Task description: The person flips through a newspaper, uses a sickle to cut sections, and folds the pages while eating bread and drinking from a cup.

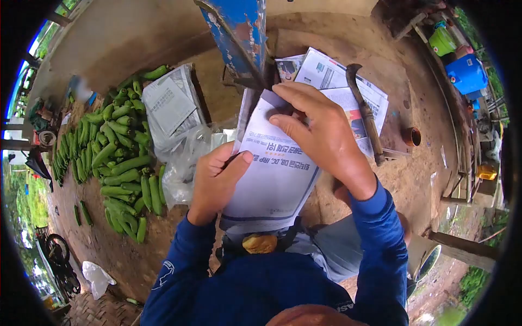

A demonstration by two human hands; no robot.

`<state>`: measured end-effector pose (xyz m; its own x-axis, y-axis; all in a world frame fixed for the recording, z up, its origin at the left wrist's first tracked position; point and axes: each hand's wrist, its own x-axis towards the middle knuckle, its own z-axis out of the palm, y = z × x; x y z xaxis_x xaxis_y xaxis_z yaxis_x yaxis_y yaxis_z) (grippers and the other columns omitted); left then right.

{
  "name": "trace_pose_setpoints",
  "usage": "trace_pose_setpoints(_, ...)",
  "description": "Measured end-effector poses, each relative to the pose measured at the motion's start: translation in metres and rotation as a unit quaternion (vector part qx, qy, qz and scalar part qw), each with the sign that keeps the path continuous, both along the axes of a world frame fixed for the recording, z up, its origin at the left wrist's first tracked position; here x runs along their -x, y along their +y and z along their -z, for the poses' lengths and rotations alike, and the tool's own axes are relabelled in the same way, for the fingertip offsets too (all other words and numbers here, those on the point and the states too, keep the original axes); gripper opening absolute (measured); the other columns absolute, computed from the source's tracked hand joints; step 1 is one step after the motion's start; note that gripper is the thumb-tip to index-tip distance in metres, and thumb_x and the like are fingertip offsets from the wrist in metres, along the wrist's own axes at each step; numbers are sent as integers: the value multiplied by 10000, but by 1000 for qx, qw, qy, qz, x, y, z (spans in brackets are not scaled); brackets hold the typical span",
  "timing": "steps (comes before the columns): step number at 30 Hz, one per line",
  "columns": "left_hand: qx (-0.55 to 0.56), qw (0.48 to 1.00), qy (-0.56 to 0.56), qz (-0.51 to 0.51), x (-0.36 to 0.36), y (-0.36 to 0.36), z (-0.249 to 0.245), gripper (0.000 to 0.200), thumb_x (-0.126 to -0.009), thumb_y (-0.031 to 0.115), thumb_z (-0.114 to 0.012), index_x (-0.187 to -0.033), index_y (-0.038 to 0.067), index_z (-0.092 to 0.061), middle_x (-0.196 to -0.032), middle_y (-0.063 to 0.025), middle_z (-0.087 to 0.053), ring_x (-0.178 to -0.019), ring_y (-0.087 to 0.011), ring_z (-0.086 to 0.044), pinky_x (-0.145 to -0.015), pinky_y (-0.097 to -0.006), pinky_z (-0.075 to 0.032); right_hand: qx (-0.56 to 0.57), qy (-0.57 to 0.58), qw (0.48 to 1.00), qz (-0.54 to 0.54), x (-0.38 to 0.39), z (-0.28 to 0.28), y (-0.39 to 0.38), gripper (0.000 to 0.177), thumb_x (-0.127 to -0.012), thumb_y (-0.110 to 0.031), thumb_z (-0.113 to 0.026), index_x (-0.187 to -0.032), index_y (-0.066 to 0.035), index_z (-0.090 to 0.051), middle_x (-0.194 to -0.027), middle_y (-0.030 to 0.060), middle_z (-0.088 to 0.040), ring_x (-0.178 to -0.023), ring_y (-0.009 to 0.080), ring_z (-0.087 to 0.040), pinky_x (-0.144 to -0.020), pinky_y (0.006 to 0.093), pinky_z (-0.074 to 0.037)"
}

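Note:
A printed newspaper sheet (pixel 272 185) lies over my lap, its far end raised toward a blue post with flaking paint (pixel 234 32). My left hand (pixel 215 179) pinches the sheet's left edge between thumb and fingers. At the top of the paper, my right hand (pixel 321 122) has its fingers closed around the edge, thumb on the printed side. More newspapers (pixel 331 68) are spread beyond my right hand. On them rests a sickle (pixel 367 114) with a dark curved blade and wooden handle. Part of the right fingers' grip is hidden behind the hand.
To the left lies a large heap of long green gourds or cucumbers (pixel 122 146). Beside it are a plastic-wrapped newspaper stack (pixel 171 106) and a clear plastic bag (pixel 187 163). A small brown cup (pixel 411 136) stands right; a blue container (pixel 466 74) is farther off.

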<state>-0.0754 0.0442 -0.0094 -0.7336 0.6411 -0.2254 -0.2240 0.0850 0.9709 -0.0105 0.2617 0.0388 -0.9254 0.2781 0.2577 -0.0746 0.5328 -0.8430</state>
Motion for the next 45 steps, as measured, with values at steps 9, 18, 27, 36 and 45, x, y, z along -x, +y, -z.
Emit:
trace_pose_setpoints(9, -83, 996, 36, -19, 0, 3, 0, 389, -998, 71, -647, -1372, -20, -588, -1204, -83, -690, -1042, -105, -637, -913, -264, -499, 0, 64, 998, 12, 8, 20, 4, 143, -876, 18, -730, -1019, 14, -713, -1033, 96, -687, -843, 164, -664, -732, 294, -556)
trace_pose_setpoints(18, 35, 995, 94, -11, 8, 0, 6, 286, -1029, 176, -618, -1220, -31, -665, -1025, -19, -698, -907, -75, -612, -802, -245, -498, -21, 131, 991, 4, 16, 14, 0, 121, -854, 19, -722, -974, 5, -715, -885, 137, -666, -804, 294, -663, -716, 346, -532)
trace_pose_setpoints(27, 29, 999, -4, -41, 13, 5, 8, 169, -991, 160, -689, -978, -6, -716, -840, 28, -684, -727, -16, -560, -627, -197, -436, -33, 112, 993, 18, 11, 11, -8, 326, -856, -33, -745, -1174, 0, -680, -1139, 196, -658, -905, 341, -678, -792, 366, -557)
trace_pose_setpoints(36, 8, 998, -17, -62, 11, 9, 14, 135, -943, 134, -737, -877, 18, -713, -787, 30, -667, -667, -22, -543, -587, -194, -420, -94, 75, 993, -7, 8, 12, 2, 242, -886, 25, -684, -1126, -3, -691, -1112, 146, -674, -894, 253, -689, -715, 328, -557)
trace_pose_setpoints(45, -23, 989, 7, -148, 15, -4, 23, 158, -963, 174, -708, -900, 29, -720, -799, 86, -587, -727, -16, -473, -627, -196, -359, 186, -44, 981, -44, -95, -31, 103, 101, -928, 37, -633, -1006, -3, -683, -1346, 194, -600, -1092, 203, -651, -876, 299, -544)
